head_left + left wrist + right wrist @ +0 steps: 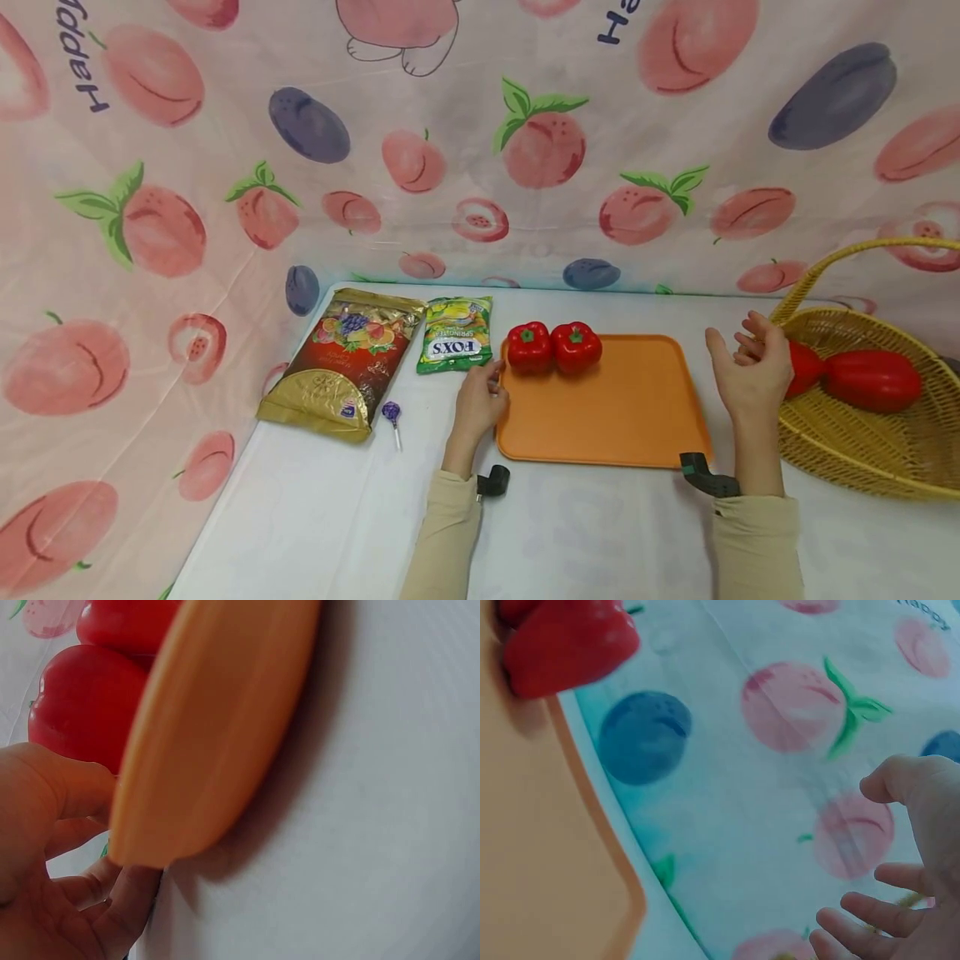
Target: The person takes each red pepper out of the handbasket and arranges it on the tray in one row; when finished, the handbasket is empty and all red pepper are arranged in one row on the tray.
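Two glossy red bell peppers [553, 347] with green stems sit side by side at the far left of an orange tray [607, 421]. My left hand [478, 404] is at the tray's left edge, its loosely bent fingers and thumb right at the rim in the left wrist view. Nothing shows in my right hand [753, 367], raised between the tray and a yellow wicker basket [847, 458] with thumb and fingers spread apart. In the head view it overlaps one of two shiny red vegetables [873, 381] inside the basket.
Left of the tray lie a large red and gold candy bag [348, 358], a small green Fox's packet [456, 335] and a purple lollipop [392, 412]. Behind the white table [592, 533] hangs a fruit-print cloth [480, 108]. The basket's tall handle [806, 279] arches at right.
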`<state>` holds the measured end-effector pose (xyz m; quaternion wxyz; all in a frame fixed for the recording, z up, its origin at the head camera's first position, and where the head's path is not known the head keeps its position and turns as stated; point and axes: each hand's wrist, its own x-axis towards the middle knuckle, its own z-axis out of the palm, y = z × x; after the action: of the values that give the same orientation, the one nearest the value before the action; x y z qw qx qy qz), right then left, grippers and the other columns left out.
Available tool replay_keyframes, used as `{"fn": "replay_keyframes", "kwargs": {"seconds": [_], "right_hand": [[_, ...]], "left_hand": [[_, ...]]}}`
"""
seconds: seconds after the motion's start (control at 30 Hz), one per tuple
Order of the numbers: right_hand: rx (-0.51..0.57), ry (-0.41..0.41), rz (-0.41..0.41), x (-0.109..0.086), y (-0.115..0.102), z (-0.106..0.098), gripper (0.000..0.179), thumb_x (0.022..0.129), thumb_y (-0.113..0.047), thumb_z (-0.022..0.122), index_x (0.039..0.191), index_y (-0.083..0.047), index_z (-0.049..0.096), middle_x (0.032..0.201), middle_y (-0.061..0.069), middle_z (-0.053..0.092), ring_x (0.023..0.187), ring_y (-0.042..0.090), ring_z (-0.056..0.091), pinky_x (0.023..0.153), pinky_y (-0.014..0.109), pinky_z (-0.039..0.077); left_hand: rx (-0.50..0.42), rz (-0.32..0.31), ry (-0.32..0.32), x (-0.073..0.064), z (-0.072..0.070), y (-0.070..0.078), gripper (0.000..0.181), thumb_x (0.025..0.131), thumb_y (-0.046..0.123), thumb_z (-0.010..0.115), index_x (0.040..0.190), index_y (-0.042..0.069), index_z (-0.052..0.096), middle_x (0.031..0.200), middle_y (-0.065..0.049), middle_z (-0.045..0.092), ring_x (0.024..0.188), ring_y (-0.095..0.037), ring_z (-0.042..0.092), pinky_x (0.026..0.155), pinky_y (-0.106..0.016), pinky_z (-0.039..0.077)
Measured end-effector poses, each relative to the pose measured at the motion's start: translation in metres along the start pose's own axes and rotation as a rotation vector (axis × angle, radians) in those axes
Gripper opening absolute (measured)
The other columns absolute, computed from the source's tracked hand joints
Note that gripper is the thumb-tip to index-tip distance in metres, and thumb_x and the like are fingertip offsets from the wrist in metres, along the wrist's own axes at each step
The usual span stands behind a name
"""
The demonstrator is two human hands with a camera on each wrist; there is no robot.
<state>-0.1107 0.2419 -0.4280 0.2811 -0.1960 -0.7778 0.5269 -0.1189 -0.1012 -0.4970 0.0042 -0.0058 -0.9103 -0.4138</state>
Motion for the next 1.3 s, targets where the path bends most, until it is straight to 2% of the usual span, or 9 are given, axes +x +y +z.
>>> {"fn": "replay_keyframes", "kwargs": {"seconds": [0.13,0.33,0.47,0.67,0.8,0.9,1.03,1.13,1.3], "right_hand": [[0.022,0.063,0.025,0.007,0.004,-0.014,0.054,0.081,-0.026,0.077,0.132,-0.017,0.060,0.120,-0.001,0.061,0.098,0.006,0.060,0.082,0.012,0.047],[0.018,0.122,0.091,0.015,0.009,-0.037,0.050,0.083,-0.024,0.074,0.131,-0.016,0.060,0.125,-0.001,0.061,0.096,0.004,0.059,0.081,0.012,0.048],[0.010,0.119,0.169,0.021,0.012,-0.052,0.049,0.084,-0.026,0.073,0.131,-0.020,0.061,0.124,-0.005,0.061,0.096,0.001,0.058,0.083,0.011,0.046],[-0.077,0.082,0.269,0.025,0.016,-0.059,0.051,0.086,-0.031,0.070,0.136,-0.022,0.058,0.132,0.000,0.059,0.106,0.006,0.056,0.092,0.015,0.043],[-0.188,-0.008,0.289,0.029,0.019,-0.063,0.058,0.090,-0.036,0.064,0.143,-0.018,0.051,0.141,0.006,0.053,0.124,0.019,0.050,0.104,0.027,0.040],[-0.300,-0.138,0.225,0.037,0.019,-0.067,0.064,0.092,-0.039,0.059,0.147,-0.009,0.045,0.144,0.017,0.049,0.131,0.035,0.043,0.108,0.044,0.034],[-0.436,-0.314,0.121,0.047,0.022,-0.077,0.071,0.094,-0.040,0.056,0.145,0.007,0.039,0.139,0.036,0.044,0.125,0.056,0.037,0.101,0.066,0.028],[-0.513,-0.424,0.092,0.054,0.025,-0.086,0.076,0.095,-0.044,0.054,0.143,0.012,0.035,0.136,0.042,0.040,0.120,0.061,0.035,0.096,0.070,0.029],[-0.580,-0.529,0.068,0.066,0.026,-0.099,0.081,0.095,-0.049,0.052,0.141,0.015,0.033,0.131,0.044,0.039,0.114,0.062,0.037,0.090,0.069,0.034]], "left_hand": [[0.009,-0.011,-0.003,0.000,0.000,0.000,0.048,0.085,0.001,0.064,0.133,0.005,0.061,0.108,-0.010,0.058,0.087,-0.019,0.058,0.080,-0.033,0.051],[0.009,-0.016,-0.015,0.000,0.000,0.000,0.048,0.086,0.001,0.064,0.133,0.006,0.060,0.109,-0.010,0.058,0.089,-0.019,0.058,0.081,-0.033,0.050],[0.003,0.005,-0.010,0.000,-0.002,0.004,0.048,0.085,0.000,0.063,0.132,0.004,0.061,0.108,-0.011,0.059,0.088,-0.020,0.058,0.080,-0.034,0.050],[0.001,0.014,-0.002,0.000,-0.005,0.006,0.047,0.084,-0.001,0.063,0.131,0.003,0.061,0.107,-0.013,0.059,0.088,-0.022,0.059,0.080,-0.036,0.050],[-0.005,0.003,-0.011,-0.002,-0.003,0.003,0.048,0.085,0.000,0.063,0.133,0.003,0.061,0.108,-0.013,0.059,0.089,-0.022,0.059,0.081,-0.037,0.050],[-0.004,-0.008,-0.004,-0.002,-0.002,0.000,0.049,0.084,0.000,0.064,0.133,0.004,0.060,0.109,-0.013,0.058,0.090,-0.022,0.059,0.082,-0.037,0.050],[0.000,-0.011,-0.003,-0.003,-0.001,-0.002,0.049,0.084,0.000,0.064,0.133,0.004,0.060,0.109,-0.013,0.059,0.090,-0.023,0.060,0.083,-0.037,0.050],[-0.003,-0.008,-0.009,-0.004,-0.001,-0.002,0.048,0.085,0.000,0.065,0.133,0.004,0.061,0.110,-0.013,0.059,0.090,-0.022,0.060,0.083,-0.037,0.050],[-0.009,-0.007,-0.016,-0.002,-0.001,0.000,0.048,0.086,0.001,0.064,0.133,0.004,0.060,0.110,-0.013,0.059,0.090,-0.022,0.059,0.082,-0.036,0.050]]}}
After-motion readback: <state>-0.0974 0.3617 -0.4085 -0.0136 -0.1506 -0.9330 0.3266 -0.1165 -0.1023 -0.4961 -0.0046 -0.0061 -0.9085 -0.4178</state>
